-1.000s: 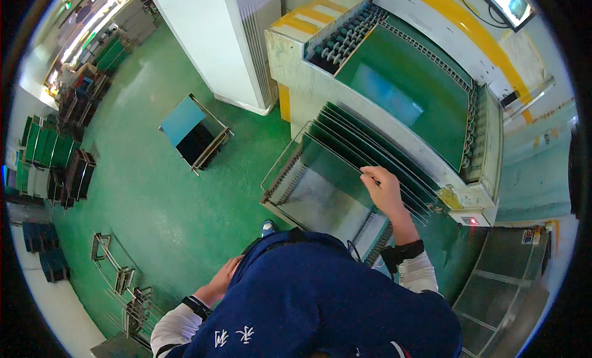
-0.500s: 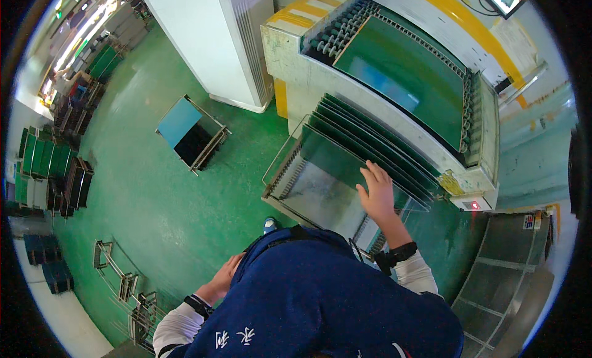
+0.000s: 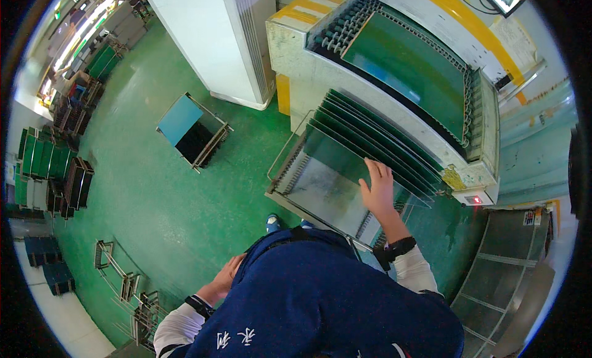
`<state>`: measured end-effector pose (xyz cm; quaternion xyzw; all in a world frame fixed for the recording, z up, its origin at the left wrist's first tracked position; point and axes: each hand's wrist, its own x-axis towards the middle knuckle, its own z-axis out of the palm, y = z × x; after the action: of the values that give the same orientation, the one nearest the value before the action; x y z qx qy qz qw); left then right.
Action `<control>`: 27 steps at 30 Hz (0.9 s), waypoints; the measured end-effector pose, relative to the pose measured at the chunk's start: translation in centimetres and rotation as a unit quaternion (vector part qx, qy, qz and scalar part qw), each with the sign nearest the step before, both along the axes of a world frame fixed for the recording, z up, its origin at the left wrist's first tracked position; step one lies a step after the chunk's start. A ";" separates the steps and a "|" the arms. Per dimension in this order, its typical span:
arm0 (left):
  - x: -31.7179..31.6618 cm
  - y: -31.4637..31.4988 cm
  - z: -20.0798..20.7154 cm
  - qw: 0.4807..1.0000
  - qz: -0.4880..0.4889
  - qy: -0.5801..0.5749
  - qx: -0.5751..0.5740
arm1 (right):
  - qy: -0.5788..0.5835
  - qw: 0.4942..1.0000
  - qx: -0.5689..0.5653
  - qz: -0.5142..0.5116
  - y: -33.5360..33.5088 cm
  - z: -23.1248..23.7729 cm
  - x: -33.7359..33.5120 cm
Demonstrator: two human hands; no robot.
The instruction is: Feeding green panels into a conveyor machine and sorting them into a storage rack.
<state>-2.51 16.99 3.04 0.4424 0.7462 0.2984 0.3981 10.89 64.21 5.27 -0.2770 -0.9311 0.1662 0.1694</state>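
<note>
My right hand [image 3: 378, 188] is held over a metal rack [image 3: 290, 204], fingers apart and nothing in it. Its fingertips are at the upper edge of the nearest green panel [image 3: 336, 151]; whether they touch it cannot be made out. Several thin dark green panels stand on edge, tilted, in the far part of the rack. My left hand [image 3: 223, 279] rests at my side against the blue garment [image 3: 308, 284]; its fingers are mostly hidden there. Beyond the rack, a large green panel [image 3: 410, 74] lies flat on the rollers of a conveyor machine [image 3: 370, 81].
A small rack [image 3: 191, 133] with a light blue board on top stands on the green floor to the left. Empty metal frames [image 3: 129, 287] are at the lower left. Near the far left wall are stacked green panels [image 3: 46, 154]. A grey panelled unit [image 3: 499, 272] stands at right.
The view has shifted slightly, and the rack and machine appear a little higher and farther right. A second shoe has come into sight. My right hand has barely moved and stays spread.
</note>
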 end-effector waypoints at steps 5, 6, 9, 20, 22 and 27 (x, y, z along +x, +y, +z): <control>-0.2 -0.3 0.5 0.999 0.012 -0.038 -0.033 | -0.044 0.999 0.010 -0.002 1.3 -0.5 -0.7; -0.2 -0.5 0.2 0.999 0.005 -0.033 -0.020 | -0.051 0.999 0.009 -0.007 1.3 -0.6 -0.9; -0.2 -1.6 -1.7 1.000 -0.025 -0.009 0.013 | -0.078 0.996 -0.011 -0.029 1.3 -0.6 -1.6; 0.4 -4.0 -4.4 0.992 -0.056 0.071 0.083 | -0.168 0.984 -0.009 -0.064 3.7 -2.8 -1.7; 0.7 -3.5 -3.6 0.998 -0.037 0.051 0.024 | -0.228 0.972 -0.008 -0.058 5.3 -3.9 -1.4; 1.0 -4.5 -4.7 0.998 -0.026 0.048 0.030 | -0.267 0.960 -0.065 -0.052 7.5 -3.4 -2.2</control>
<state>-1.51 12.46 -1.62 0.4872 0.7432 0.2882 0.3565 8.68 71.73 1.90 -0.3696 -0.9140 0.1375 -0.0952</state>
